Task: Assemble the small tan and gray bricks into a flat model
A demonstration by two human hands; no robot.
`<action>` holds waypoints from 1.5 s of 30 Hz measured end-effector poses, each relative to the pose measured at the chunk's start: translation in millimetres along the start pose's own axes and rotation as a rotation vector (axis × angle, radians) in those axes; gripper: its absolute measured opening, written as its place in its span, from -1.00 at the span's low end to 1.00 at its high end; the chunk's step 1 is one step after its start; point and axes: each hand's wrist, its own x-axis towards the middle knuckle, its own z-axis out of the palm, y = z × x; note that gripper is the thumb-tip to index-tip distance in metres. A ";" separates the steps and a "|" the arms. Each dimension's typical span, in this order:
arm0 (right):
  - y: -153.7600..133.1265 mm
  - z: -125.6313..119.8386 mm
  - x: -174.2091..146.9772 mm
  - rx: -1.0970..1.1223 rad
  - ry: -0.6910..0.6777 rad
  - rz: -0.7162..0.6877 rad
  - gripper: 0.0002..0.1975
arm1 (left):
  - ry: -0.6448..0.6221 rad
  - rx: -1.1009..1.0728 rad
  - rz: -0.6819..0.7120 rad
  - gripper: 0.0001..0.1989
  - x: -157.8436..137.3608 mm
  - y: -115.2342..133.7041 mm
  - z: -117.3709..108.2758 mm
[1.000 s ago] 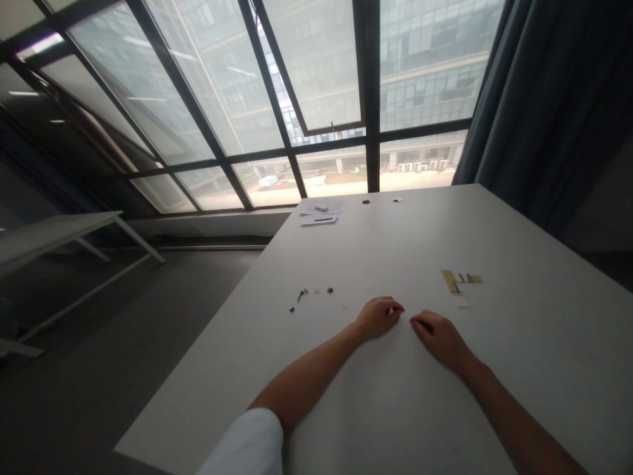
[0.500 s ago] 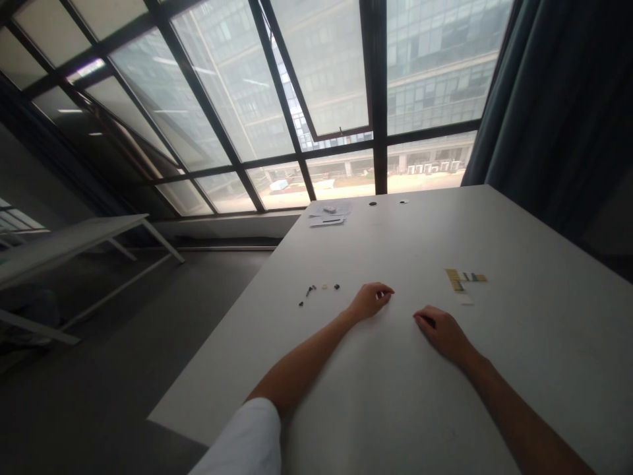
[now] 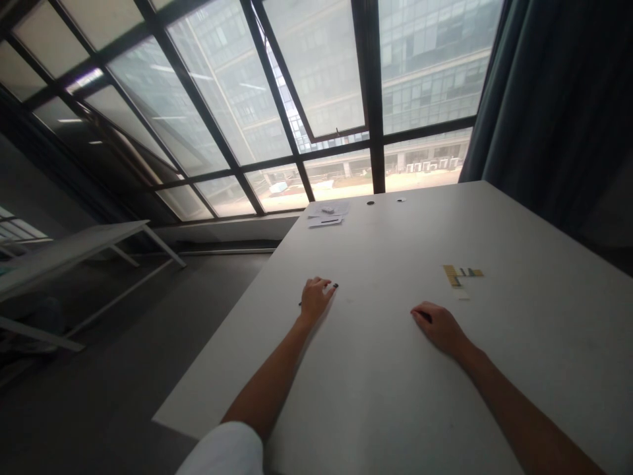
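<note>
My left hand (image 3: 314, 301) is over a group of small parts on the white table (image 3: 376, 369), its thumb and fingers apart. Just off its fingertips lies a small black piece (image 3: 335, 285). Another dark bit (image 3: 299, 304) peeks out at the hand's left side; the other small parts are covered by the hand. My right hand (image 3: 438, 326) rests on the tabletop with fingers curled and thumb against them; whether anything is inside is hidden. Beyond it, to the right, lie flat yellow strips (image 3: 450, 274) in an angled layout, with a pale piece (image 3: 463, 295) below them.
Papers (image 3: 326, 221) with a small object and a dark pen-like item lie at the table's far left corner. Two small round items (image 3: 370, 203) are near the far edge. A dark curtain (image 3: 539, 119) hangs at right; another table (image 3: 74, 251) stands at left.
My left hand has moved left from the middle of the table to the small parts, and its fingers have spread. The right hand stays nearly where it was, still curled.
</note>
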 end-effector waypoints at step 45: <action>-6.2 -3.0 4.5 0.236 0.149 -0.044 -0.77 | -0.134 -0.547 0.448 -0.84 -17.4 168.1 70.1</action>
